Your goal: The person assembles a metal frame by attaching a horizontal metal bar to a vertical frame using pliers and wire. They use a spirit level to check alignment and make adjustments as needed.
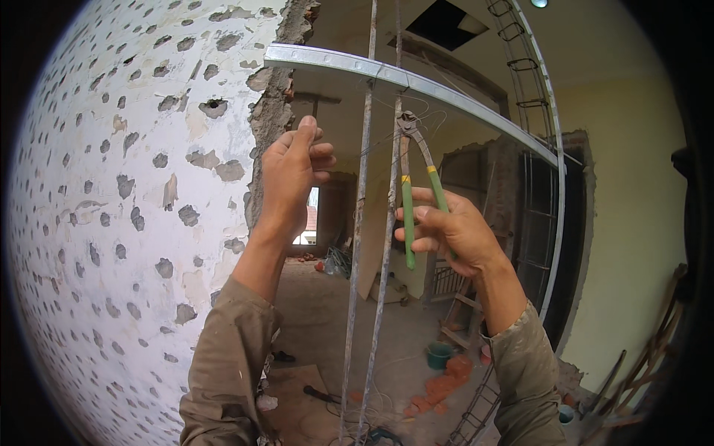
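Reading from the left, we note first a white wall (149, 215) pitted with grey chipped patches, its right edge broken back to rough masonry. In front of that edge we find the left hand (291, 167), raised, thumb uppermost and fingers curled inward; thumb and fingers lie close together, but we cannot tell whether a thin strand is pinched between them. A galvanised metal bar (446, 95) begins above this hand and slopes down to the right. Next come two slender upright rods, the left rod (359, 208) and the right rod (388, 223), both meeting the bar. Fine wire (401, 91) loops loosely about the right-hand crossing.

Just below that crossing we record the pincers (407, 189), head upward among the wire strands, green handles spread apart and pointing down into the right hand (468, 234). This hand is closed around the handles: its fingers reach across the left one, while the right one passes by the thumb and palm. The working head thus stands well above the grip. We cannot tell whether its jaws bite on wire.

Below, on the floor, we see a green bucket (439, 355) beside orange rubble (450, 372). Farther right stands a plain yellowish wall (632, 223).
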A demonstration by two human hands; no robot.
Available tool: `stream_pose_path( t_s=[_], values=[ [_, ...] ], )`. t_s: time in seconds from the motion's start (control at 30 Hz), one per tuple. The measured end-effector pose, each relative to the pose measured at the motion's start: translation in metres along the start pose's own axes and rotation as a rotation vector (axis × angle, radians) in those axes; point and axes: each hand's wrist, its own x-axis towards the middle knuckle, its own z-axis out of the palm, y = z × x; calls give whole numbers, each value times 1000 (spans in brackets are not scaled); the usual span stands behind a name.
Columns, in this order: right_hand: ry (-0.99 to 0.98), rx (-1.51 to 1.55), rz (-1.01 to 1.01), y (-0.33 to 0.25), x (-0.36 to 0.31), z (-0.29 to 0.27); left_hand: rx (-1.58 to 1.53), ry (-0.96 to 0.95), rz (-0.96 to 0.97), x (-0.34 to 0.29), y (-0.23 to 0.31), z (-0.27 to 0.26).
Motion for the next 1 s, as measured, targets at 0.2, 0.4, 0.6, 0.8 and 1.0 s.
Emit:
stream_pose_path(
  t_s=[0.2, 0.4, 0.6, 0.8, 1.0],
  values=[
    [-227, 219, 12, -15, 38, 10, 100, -197, -101, 44, 56, 38],
    [-267, 317, 9, -15, 53, 23, 23, -205, -131, 50, 61, 58],
    [-233, 336, 5, -17, 59, 26, 34, -154, -150, 53, 55, 53],
    [-264, 346, -22, -21, 68, 23, 26, -180, -109, 51, 52, 48],
    [-220, 305, -8, -26, 71, 19, 61, -185, -75, 47, 47, 47]
  ],
)
